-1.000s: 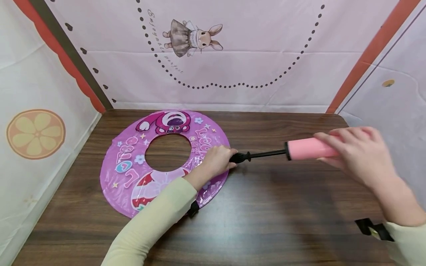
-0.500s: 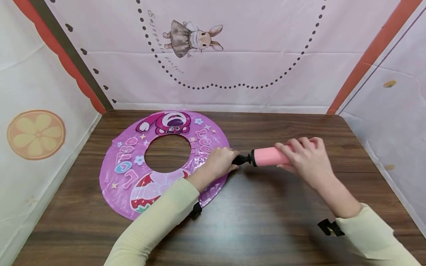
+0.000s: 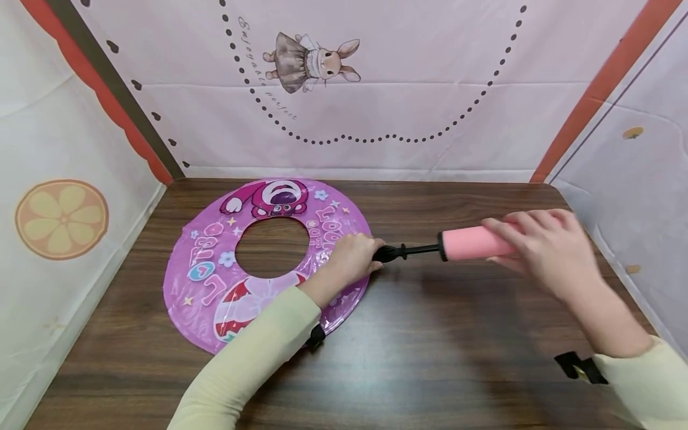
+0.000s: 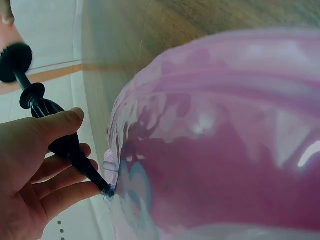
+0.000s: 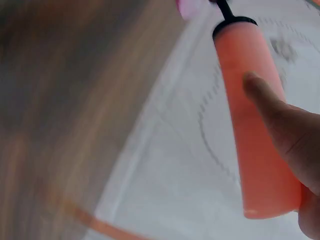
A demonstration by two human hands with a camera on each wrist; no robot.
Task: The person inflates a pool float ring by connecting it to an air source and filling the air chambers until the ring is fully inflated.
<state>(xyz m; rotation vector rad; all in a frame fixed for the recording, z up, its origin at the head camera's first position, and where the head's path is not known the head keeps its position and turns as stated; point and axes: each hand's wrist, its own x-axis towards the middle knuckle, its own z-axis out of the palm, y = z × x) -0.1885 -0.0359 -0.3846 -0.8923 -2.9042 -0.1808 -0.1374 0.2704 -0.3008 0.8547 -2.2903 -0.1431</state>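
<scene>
A purple swim ring (image 3: 183, 263) with bear and strawberry prints lies on the left half of the table, partly under the left forearm. At its right edge my left hand (image 3: 352, 260) grips the black nozzle end of a hand pump (image 3: 473, 243). In the left wrist view the nozzle tip (image 4: 106, 189) meets the ring's clear valve (image 4: 109, 166). My right hand (image 3: 550, 248) holds the pump's pink barrel (image 5: 255, 120) from behind, thumb along its side. A short length of black rod (image 3: 421, 249) shows between barrel and nozzle.
The brown wooden table (image 3: 430, 358) carries the ring. A pink printed cloth (image 3: 408, 89) hangs behind, with pale cloth walls at left and right. Black straps (image 3: 580, 367) sit at the wrists.
The right hand slid the barrel left until the rod nearly vanished, then drew it back right, exposing part of the rod again. The left hand stayed almost still at the ring's edge.
</scene>
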